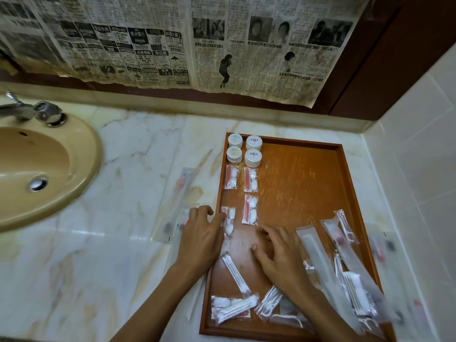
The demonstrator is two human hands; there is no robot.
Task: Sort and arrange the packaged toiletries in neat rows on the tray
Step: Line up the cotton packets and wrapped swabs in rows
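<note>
Partly blurred—packets (357,280) (right side) on tray (308,174)—contents unclear.

Both bare forearms reach forward side by side. The left hand (200,239) lies palm down, fingers loosely spread. The right hand (278,253) lies flat too, fingers relaxed, thumb out.

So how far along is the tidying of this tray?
Roughly a third. Done: four round soaps in a square at the tray's far corner, three cotton-bud kits lined below. In hand: the left hand nudges a fourth kit into line; the right hand rests on the tray. Left: floss picks, swabs and long sachets heaped at the near end.
</note>
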